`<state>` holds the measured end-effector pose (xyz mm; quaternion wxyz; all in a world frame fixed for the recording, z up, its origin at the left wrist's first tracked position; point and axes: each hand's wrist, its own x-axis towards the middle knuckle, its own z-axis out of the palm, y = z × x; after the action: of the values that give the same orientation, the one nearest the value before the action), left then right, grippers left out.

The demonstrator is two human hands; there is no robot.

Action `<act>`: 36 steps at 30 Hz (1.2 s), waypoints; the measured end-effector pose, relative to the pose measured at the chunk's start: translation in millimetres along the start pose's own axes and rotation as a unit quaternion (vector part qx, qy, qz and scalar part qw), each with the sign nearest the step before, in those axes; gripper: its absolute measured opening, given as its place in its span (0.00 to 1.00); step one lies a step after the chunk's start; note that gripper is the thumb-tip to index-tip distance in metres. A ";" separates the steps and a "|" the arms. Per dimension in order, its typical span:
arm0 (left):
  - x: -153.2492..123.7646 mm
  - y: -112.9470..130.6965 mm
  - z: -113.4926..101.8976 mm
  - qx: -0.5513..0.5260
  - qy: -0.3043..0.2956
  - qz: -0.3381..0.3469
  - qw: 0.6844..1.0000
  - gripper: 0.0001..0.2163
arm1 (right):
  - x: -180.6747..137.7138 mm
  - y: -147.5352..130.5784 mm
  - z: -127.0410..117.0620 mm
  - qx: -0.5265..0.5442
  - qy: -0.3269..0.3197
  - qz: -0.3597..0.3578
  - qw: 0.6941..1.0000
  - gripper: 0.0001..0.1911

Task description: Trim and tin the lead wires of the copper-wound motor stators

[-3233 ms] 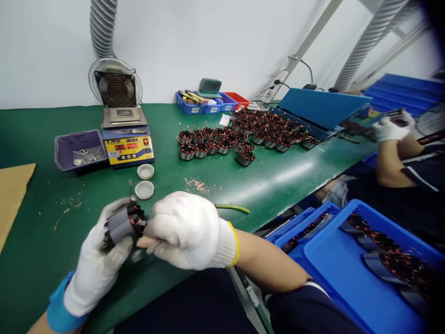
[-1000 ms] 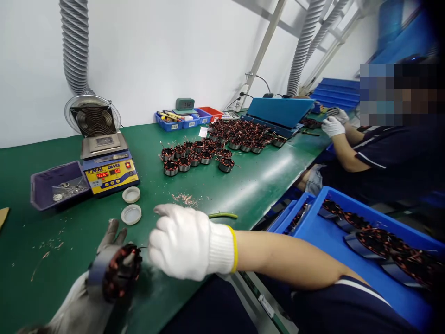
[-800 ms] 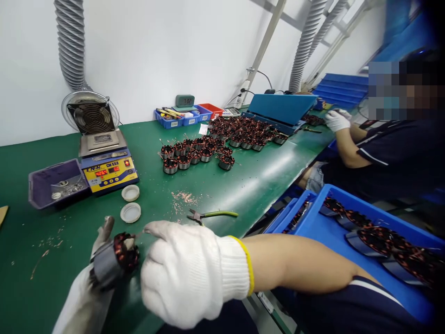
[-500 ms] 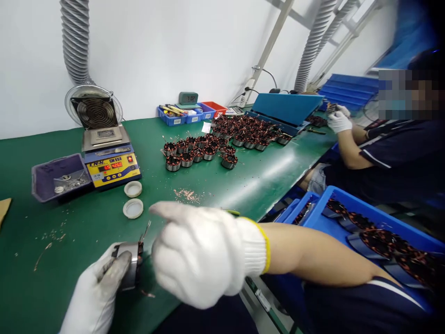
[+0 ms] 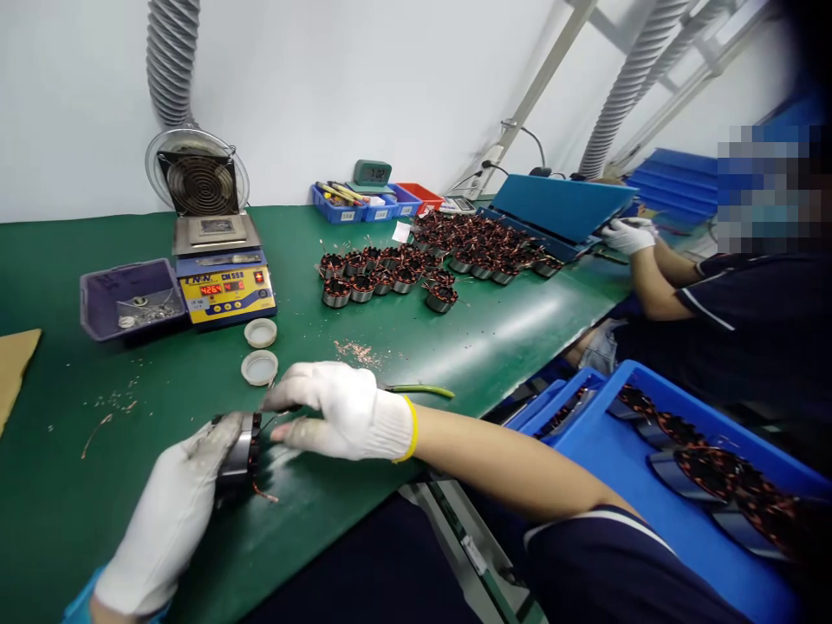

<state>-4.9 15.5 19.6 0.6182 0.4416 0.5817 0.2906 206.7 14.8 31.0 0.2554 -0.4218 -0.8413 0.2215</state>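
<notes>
My gloved left hand (image 5: 175, 503) grips a small motor stator (image 5: 242, 446) with copper windings, holding it just above the green bench mat (image 5: 494, 329) near the front edge. My gloved right hand (image 5: 338, 412) is right beside it, thumb and forefinger pinched at a thin wire lead sticking out of the stator. Green-handled cutters (image 5: 416, 390) lie on the mat just behind my right wrist.
A solder pot (image 5: 224, 282) with a fan (image 5: 197, 180) behind it, a purple tray (image 5: 126, 299) and two white caps (image 5: 260, 351) stand to the back left. Several stators (image 5: 442, 260) sit mid-bench. A blue bin (image 5: 656, 451) of stators is at my right. A co-worker's gloved hand (image 5: 627, 236) works far right.
My left hand turned the stator and brought it lower, close to the mat. My right hand drew back from the camera and pinched at the stator's wire. The view shifted slightly.
</notes>
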 end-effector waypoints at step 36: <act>-10.0 4.2 9.5 -0.284 0.037 -0.201 0.937 0.12 | 4.5 6.2 13.9 0.403 0.082 0.021 0.911 0.08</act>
<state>3.4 6.6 27.3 0.7417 0.1108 0.5735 0.3297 199.5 19.7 17.7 0.4674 -0.3175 -0.6474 0.5115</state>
